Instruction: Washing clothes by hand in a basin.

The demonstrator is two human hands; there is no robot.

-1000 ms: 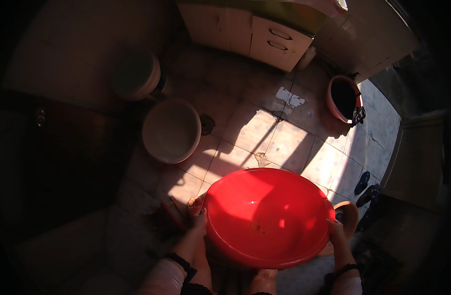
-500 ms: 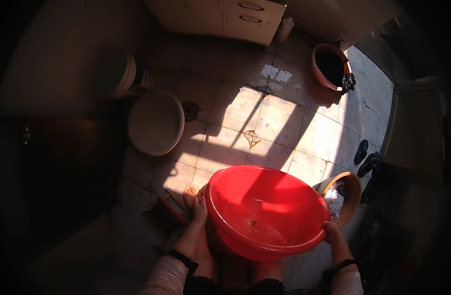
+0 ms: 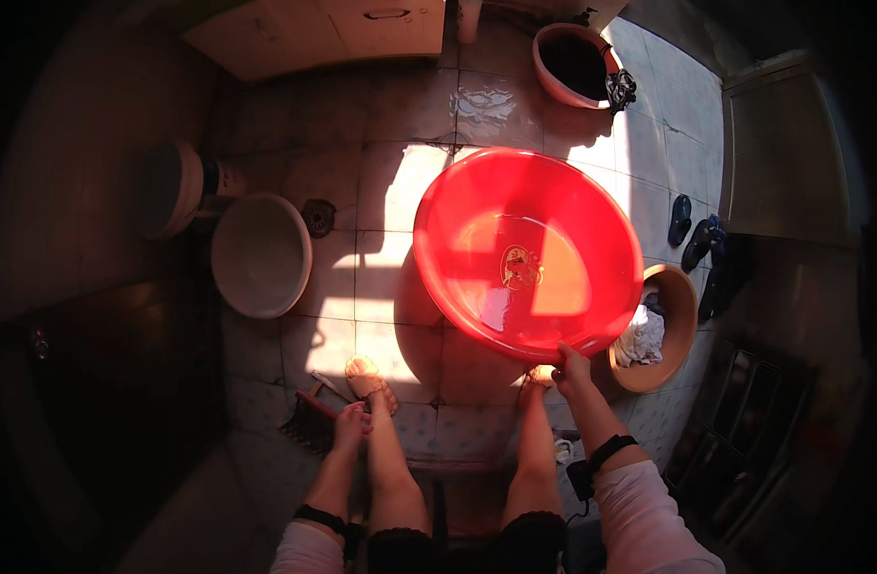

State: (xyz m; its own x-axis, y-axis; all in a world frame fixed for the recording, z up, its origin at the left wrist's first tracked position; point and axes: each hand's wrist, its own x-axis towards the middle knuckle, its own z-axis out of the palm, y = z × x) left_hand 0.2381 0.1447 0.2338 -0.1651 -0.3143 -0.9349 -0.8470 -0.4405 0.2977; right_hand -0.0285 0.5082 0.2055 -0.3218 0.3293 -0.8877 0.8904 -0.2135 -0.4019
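Note:
A large red plastic basin (image 3: 457, 287) is out in front of me, with a printed picture on its floor. My right hand (image 3: 573, 369) is closed on its near rim. Whether the far side of the basin rests on the tiles I cannot tell. My left hand (image 3: 351, 426) is off the basin, low beside my left shin, with loosely bent fingers apart and nothing in them. Just beside that hand lies a dark red dustpan-like thing (image 3: 311, 421) with a stick-like handle, partly in shadow.
A tan tub (image 3: 682, 330) with white cloth (image 3: 641, 340) stands right of the basin. Farther off is a pink basin (image 3: 565, 94) with dark contents. To the left are a pale basin (image 3: 261, 256) and a floor drain (image 3: 318, 217). Dark slippers (image 3: 680, 220) lie at right.
The red basin has moved away from my lap, forward over the floor. My left hand has let go of its rim; my right hand keeps hold. My view has shifted too.

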